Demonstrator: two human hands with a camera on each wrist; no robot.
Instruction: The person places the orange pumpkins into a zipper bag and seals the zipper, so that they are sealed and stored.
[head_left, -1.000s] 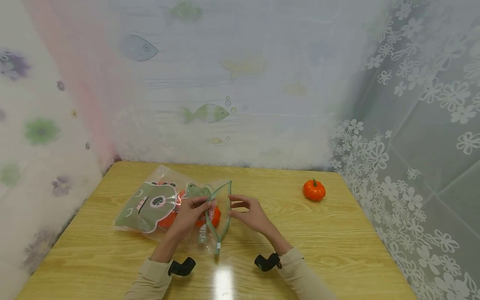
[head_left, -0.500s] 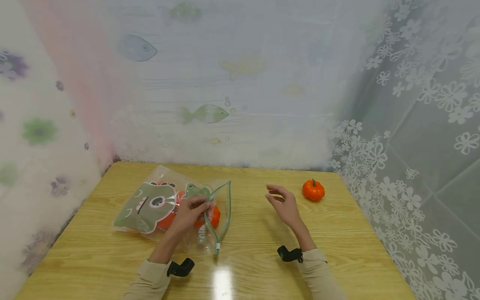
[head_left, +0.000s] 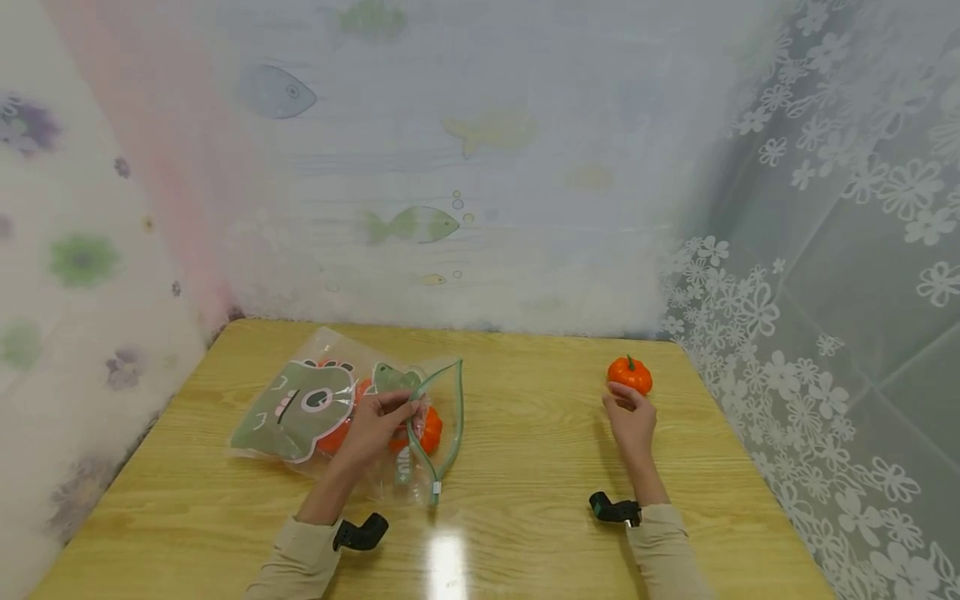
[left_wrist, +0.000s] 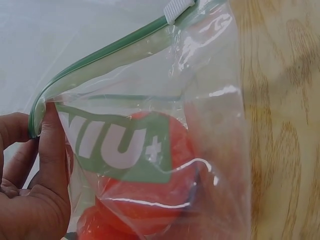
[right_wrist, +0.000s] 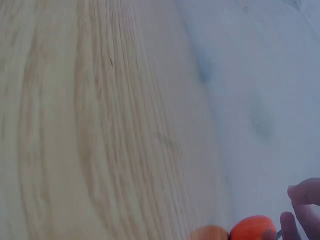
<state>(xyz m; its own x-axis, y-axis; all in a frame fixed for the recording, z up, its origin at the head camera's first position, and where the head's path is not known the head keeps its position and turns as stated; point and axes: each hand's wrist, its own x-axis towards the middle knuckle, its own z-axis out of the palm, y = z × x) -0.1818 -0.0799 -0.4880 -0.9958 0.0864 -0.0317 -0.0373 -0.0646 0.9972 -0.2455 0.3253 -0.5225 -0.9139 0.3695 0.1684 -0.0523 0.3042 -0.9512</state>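
A clear zip bag [head_left: 251,446] with a green cartoon print lies on the left of the table. Its green-edged mouth [head_left: 459,417] gapes to the right, and orange-red round things [left_wrist: 135,205] show through the plastic. My left hand [head_left: 371,429] pinches the near lip of that mouth between thumb and fingers; the white slider [left_wrist: 177,11] sits at one end of the zip. At the back right stands a small orange pumpkin [head_left: 630,372] with a green stem. Just in front of it is my right hand [head_left: 633,425], fingers loosely bent and partly covering its lower edge; contact cannot be made out.
The wooden table [head_left: 525,467] runs back to a pale wall [head_left: 525,275] painted with fish. A flower-patterned panel [head_left: 810,400] borders the right side. Each wrist carries a black camera, such as the right camera [head_left: 613,508].
My right hand has let go of the bag's mouth and moved right to the pumpkin. The left hand keeps its hold on the bag, which stays in place.
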